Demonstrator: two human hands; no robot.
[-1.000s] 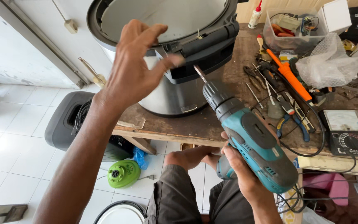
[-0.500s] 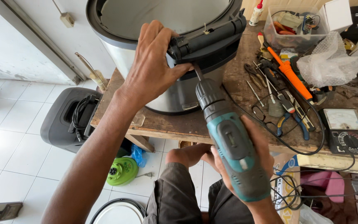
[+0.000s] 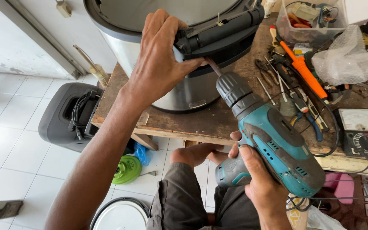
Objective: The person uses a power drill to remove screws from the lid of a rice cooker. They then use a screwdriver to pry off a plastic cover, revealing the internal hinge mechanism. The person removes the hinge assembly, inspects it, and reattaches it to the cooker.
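- Left hand (image 3: pixel 158 64) clamps the black handle (image 3: pixel 218 32) of the steel cooker (image 3: pixel 184 89).
- Right hand (image 3: pixel 260 187) grips the teal drill (image 3: pixel 273 145), bit beneath the left thumb; screw hidden, progress unclear.

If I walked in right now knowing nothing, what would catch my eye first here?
Probably the teal cordless drill in the right hand, low and right of centre, its bit aimed up under the black handle of a big steel cooker pot. The left hand grips that handle at top centre. To the right, the wooden bench is strewn with screwdrivers and a meter.
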